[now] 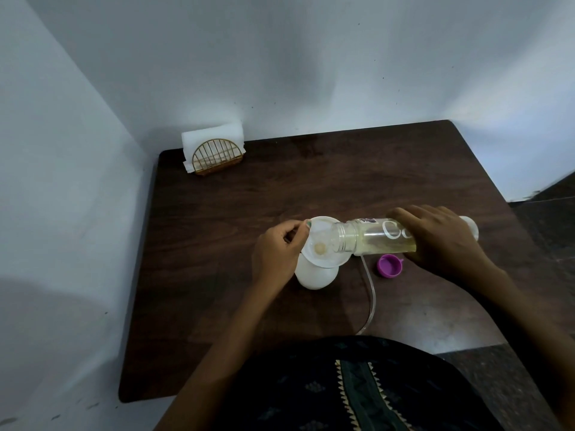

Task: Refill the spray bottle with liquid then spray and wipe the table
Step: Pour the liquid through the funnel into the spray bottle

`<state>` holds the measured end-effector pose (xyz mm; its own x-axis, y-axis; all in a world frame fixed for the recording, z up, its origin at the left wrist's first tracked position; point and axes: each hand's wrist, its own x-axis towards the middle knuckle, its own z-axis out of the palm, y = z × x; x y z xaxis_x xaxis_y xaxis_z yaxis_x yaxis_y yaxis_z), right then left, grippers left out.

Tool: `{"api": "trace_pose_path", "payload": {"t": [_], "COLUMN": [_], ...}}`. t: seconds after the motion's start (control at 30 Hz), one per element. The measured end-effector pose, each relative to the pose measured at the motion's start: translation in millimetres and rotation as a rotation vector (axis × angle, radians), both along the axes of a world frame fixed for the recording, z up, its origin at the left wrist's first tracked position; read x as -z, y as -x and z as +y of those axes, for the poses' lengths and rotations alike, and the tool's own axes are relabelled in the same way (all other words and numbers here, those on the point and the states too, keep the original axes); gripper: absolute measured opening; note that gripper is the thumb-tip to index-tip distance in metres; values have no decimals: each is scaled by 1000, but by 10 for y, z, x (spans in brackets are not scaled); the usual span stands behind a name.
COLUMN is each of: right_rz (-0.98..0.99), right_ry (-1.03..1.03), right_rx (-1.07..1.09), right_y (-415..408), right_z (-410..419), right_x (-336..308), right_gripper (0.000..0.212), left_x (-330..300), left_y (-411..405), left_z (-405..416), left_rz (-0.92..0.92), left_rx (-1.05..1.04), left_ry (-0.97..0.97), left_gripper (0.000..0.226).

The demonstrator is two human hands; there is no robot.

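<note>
Left hand [278, 250] pinching funnel [323, 241] rim, right hand [435, 236] clamped around tilted bottle [373, 236], perhaps pouring, mid-table [280, 188].

I have one view to work from, a wide-angle camera worn on the person's head. It looks forward and steeply down over the dark wooden counter [311, 188], close enough that both forearms enter from the bottom edge and the torso fills the lower middle. It faces a corner where two white walls [280, 57] meet behind the counter. Straight lines bow toward the edges. No second view overlaps this one.
</note>
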<state>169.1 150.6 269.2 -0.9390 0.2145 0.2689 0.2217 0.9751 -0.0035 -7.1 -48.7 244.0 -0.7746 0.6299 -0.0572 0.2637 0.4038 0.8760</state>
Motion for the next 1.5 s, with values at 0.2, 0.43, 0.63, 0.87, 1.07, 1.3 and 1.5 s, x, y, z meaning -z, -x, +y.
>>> {"api": "trace_pose_path", "payload": {"t": [0.2,0.43,0.63,0.87,1.07,1.3,1.5], "right_rz": [12,3,5,3,14,19,13], "right_ry": [-6,-5,-8,-10,-18,-7,-13], "right_rx": [1,6,4,4,7,3,9], "right_y": [0,-4,1,3,8,2,5], "right_z": [-17,-10,-8,-6,-7,-5,-6], "right_x": [-22,-14,-11,-14,-13,-2,0], "right_gripper": [62,61,59,59,60,59,62], "left_x": [-8,6,7,6,20,18,25], "left_y": [0,0,-6,-3,3,3,7], "left_z": [-3,0,3,5,8,11,11], "left_rz": [4,-1,-5,4,0,6,-2], "left_rx": [-4,-2,-5,-7,-11,-11,-10], "left_ry": [-3,-1,-9,3,-6,-10,-10], "left_gripper": [24,24,25,27,27,25,24]}}
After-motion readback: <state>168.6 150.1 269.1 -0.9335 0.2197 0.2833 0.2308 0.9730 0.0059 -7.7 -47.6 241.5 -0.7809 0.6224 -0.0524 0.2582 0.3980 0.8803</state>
